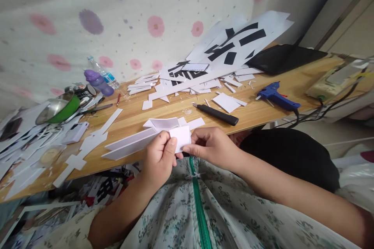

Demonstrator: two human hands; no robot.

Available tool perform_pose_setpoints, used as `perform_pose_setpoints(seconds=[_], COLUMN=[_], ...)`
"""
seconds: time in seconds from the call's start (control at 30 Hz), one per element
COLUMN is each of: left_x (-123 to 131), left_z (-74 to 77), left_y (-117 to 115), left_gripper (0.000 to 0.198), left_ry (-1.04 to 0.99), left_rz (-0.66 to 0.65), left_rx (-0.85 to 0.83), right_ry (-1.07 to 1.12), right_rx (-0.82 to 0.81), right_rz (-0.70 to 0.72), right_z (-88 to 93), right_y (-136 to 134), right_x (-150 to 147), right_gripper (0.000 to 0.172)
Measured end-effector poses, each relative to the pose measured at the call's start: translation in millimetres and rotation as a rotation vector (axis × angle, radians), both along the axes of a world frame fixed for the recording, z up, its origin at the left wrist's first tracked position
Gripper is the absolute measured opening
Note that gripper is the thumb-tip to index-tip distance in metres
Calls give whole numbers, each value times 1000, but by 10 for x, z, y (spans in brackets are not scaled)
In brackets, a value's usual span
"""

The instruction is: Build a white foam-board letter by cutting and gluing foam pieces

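Observation:
Between my hands, just over the table's front edge, is a small white rectangular piece of board (181,138). My left hand (161,155) grips its left side, thumb on the near face. At its right edge, my right hand (209,144) pinches with thumb and fingers. Behind them on the table lies a white shape of folded or joined strips (131,143), partly hidden by my hands. A black utility knife (217,114) rests to the right, its blade end pointing left and away from me.
A blue glue gun (276,95) with a cable lies on the right of the wooden table (128,111). Paper sheets with black shapes (233,44) lean at the back among white scraps. At left are a green bowl (62,111), a purple bottle (97,81) and cut white pieces (90,144).

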State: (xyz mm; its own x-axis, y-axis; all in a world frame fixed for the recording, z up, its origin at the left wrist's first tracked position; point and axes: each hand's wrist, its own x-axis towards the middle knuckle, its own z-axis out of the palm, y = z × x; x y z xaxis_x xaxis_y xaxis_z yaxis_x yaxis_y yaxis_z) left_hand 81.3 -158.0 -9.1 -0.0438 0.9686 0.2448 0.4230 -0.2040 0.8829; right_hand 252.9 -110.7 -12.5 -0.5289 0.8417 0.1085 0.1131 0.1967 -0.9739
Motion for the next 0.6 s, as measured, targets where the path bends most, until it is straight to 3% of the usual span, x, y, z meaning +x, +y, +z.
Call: perform_pose_setpoints(seconds=[0.07,0.2,0.3,0.5,0.6], left_x=[31,67,94,172,207], left_z=[2,10,17,14,0], left_y=[19,78,119,124,79], left_gripper=[30,32,38,38,39], left_ry=[4,-6,-49,-451,-558], left_rz=[-22,-126,-133,-166,-150], left_rx=[-3,-125,-175,-375,-406], right_ry=[-34,-26,3,145,159], right_rx=[6,-157,-234,-299,-271], right_rz=[-9,49,102,281,330], right_z=[5,62,95,56,33], right_y=[4,55,97,149,153], right_x=[0,61,120,215,232], right_gripper=[30,31,32,38,35])
